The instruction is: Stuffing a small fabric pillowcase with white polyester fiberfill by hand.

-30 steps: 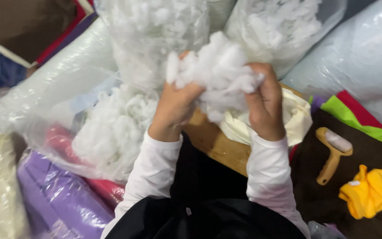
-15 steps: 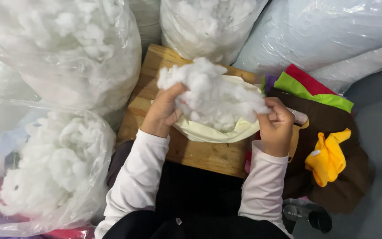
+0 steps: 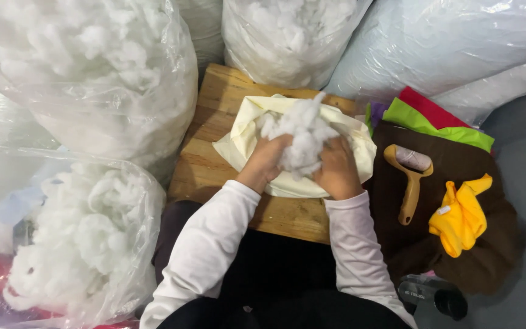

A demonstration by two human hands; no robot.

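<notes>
Both hands — left hand (image 3: 267, 161), right hand (image 3: 336, 169) — grip the white stuffing clump (image 3: 299, 134), which rises toward 12 o'clock over the cream fabric cover (image 3: 245, 137).

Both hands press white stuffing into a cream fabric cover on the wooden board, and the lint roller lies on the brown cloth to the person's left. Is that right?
Not quite. The head view shows the lint roller on the brown cloth to the person's right, not left. The rest holds: left hand and right hand press white stuffing into the cream cover on the wooden board.
</notes>
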